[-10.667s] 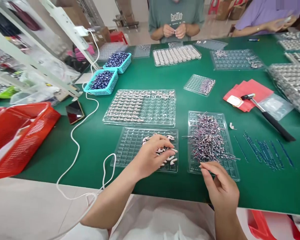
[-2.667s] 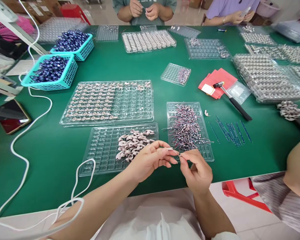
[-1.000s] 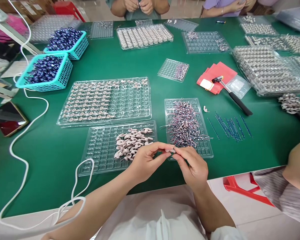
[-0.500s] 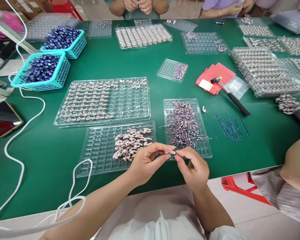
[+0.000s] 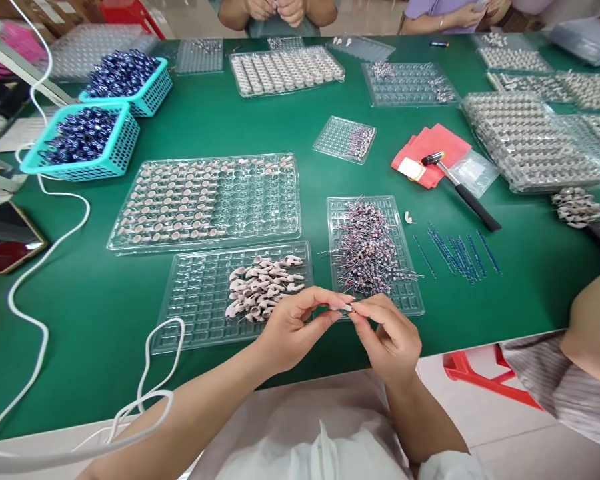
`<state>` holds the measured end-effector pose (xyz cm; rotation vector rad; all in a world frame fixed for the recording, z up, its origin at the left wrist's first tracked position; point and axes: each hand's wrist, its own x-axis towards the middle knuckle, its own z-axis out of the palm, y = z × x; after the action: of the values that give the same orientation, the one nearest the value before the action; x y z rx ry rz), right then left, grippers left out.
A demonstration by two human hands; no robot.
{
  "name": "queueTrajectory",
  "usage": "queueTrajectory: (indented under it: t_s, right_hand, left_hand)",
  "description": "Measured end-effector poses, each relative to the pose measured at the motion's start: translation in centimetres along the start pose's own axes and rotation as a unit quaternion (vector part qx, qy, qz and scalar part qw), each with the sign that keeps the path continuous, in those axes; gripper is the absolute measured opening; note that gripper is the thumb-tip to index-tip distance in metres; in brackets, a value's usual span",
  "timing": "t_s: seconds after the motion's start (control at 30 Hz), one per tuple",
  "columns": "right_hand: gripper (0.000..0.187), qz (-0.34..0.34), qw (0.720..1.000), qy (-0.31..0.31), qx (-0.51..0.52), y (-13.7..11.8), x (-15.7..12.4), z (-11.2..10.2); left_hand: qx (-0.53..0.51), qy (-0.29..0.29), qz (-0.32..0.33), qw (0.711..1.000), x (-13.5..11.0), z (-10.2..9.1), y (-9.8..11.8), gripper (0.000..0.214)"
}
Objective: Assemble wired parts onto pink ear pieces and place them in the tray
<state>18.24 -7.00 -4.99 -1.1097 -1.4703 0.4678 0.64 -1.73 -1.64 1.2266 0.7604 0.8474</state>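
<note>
My left hand (image 5: pixel 294 328) pinches a small pale earbud-like shell (image 5: pixel 341 308) between thumb and fingertips. My right hand (image 5: pixel 391 337) is closed at the other end of that shell; its fingertips press on a tiny dark part, too small to name. Both hands meet just above the front edge of a clear tray (image 5: pixel 414 293) bearing a heap of thin wired parts (image 5: pixel 365 247). Left of my hands, a pile of similar pale shells (image 5: pixel 263 287) lies on another clear tray (image 5: pixel 195 300).
Behind stands a partly filled shell tray (image 5: pixel 255 207). A hammer (image 5: pixel 463 190) and red pouches (image 5: pixel 425 150) lie to the right, near blue strips (image 5: pixel 463 257). Turquoise baskets (image 5: pixel 125 143) hold dark blue parts. A white cable (image 5: pixel 43 333) loops along the left; co-workers sit opposite and at right.
Both hands stay together over the tray's front edge. My right hand has shifted very slightly to the right, and the shell is tilted a little differently.
</note>
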Motion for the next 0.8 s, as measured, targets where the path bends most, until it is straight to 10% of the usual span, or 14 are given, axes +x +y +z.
queueTrajectory:
  t_s: [0.37, 0.8]
  right_hand:
    - [0.043, 0.016, 1.000, -0.018, 0.008, -0.1, 0.1, 0.1]
    - [0.039, 0.026, 1.000, -0.013, 0.005, -0.1, -0.1, 0.0]
  left_hand:
    - [0.150, -0.013, 0.120, 0.981, -0.1, -0.3, -0.9, 0.021]
    - [0.191, -0.052, 0.042, 0.979, 0.3, -0.9, 0.6, 0.018]
